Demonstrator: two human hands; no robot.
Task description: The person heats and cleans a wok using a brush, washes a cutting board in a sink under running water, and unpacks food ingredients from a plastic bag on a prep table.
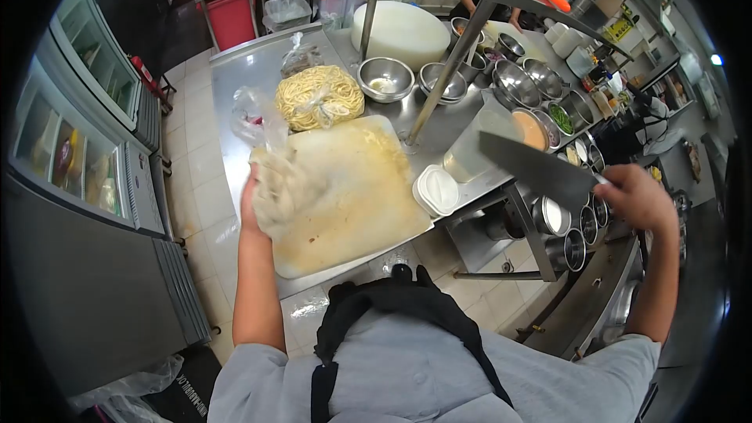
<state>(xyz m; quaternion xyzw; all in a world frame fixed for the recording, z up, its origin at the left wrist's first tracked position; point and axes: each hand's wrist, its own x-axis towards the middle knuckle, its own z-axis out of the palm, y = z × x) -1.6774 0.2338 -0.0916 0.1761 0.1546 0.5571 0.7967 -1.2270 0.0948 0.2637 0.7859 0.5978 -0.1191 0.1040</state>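
My right hand (638,197) grips the handle of a broad-bladed cleaver (540,172), held up to the right of the table with its blade pointing left. My left hand (249,197) is at the left edge of a stained, pale cutting board (360,204), holding a crumpled off-white cloth (286,192). The cloth hides most of my left fingers and is slightly blurred. Just beyond the board sits a bag of yellow noodles (319,98). A clear plastic bag (258,116) with something reddish inside lies near the cloth.
Steel bowls (385,80) and a large white round block (403,34) stand at the back. A clear container (482,141) and white lidded tub (437,190) are right of the board. A metal post (454,70) rises nearby. Another person's arms (468,1) show at the far side.
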